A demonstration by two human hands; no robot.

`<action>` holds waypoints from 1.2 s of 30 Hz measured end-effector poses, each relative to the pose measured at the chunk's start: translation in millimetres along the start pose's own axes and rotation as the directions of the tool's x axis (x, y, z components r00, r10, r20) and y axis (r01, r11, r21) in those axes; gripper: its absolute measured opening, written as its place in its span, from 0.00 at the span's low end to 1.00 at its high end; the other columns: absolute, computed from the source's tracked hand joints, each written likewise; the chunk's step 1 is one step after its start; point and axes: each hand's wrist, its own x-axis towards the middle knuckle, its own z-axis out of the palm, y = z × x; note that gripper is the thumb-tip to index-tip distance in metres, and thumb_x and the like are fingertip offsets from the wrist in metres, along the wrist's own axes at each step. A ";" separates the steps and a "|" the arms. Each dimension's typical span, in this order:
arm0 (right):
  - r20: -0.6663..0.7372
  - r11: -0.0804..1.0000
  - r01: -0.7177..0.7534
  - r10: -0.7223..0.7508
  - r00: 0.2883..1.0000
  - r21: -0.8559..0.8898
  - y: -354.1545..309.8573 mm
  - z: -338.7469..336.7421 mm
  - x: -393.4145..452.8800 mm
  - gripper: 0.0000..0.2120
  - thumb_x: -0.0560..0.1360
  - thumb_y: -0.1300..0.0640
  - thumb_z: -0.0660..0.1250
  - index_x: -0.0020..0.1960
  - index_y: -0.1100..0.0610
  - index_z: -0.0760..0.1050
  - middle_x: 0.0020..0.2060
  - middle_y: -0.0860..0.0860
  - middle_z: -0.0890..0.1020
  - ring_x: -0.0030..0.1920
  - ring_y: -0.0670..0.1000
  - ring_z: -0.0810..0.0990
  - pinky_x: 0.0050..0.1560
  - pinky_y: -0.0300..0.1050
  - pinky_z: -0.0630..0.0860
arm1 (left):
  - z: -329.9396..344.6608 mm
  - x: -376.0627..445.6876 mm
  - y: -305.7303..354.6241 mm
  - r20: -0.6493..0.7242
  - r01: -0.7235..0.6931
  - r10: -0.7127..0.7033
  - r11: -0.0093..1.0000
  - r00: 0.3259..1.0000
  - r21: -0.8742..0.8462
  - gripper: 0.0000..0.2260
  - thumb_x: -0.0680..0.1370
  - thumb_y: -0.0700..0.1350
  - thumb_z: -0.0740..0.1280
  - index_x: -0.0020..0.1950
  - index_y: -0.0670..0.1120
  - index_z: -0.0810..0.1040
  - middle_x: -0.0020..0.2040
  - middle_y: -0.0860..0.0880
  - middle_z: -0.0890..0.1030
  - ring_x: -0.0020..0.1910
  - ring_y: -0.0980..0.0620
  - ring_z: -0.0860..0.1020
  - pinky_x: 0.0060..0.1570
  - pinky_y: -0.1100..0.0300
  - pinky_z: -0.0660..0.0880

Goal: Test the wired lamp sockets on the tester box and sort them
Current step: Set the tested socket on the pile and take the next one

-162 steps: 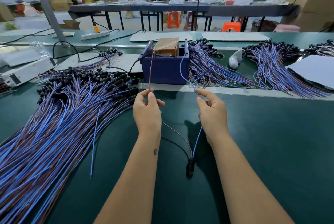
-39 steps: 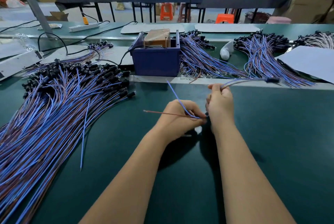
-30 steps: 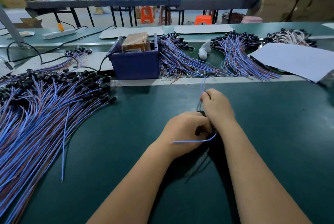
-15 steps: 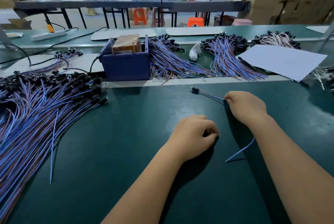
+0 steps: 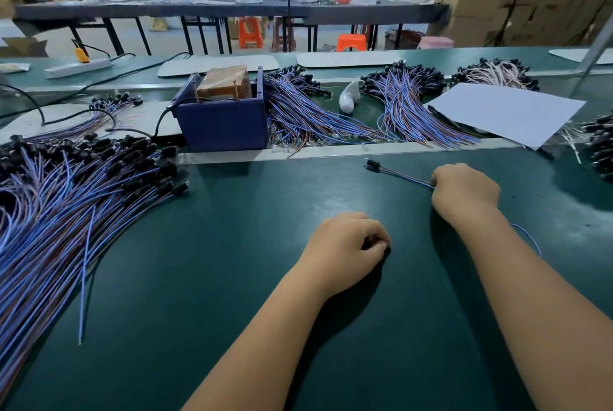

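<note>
Gripping socket wires [image 5: 401, 177] w/ R hand [image 5: 466, 190] | L hand [image 5: 348, 245] fisted, empty | no legible text

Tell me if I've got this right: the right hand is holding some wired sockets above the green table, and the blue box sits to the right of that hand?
Not quite. The head view shows the right hand gripping the wired sockets, but the blue box sits to its left, farther back on the green table.

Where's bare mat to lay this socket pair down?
Bare green mat lies between the left wire pile and the left hand, and near, between the forearms. Crowded: behind the metal strip, around the tester box.
</note>
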 end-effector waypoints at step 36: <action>-0.061 0.332 0.222 -0.432 0.900 0.917 -199.6 11.3 -90.7 0.09 0.79 0.59 0.61 0.49 0.51 0.79 0.51 0.49 0.78 0.50 0.47 0.76 0.50 0.40 0.70 | -107.2 -38.4 -107.4 -0.658 0.767 -0.539 0.635 0.525 0.091 0.20 0.77 0.38 0.61 0.69 0.47 0.71 0.64 0.46 0.75 0.65 0.43 0.68 0.57 0.49 0.67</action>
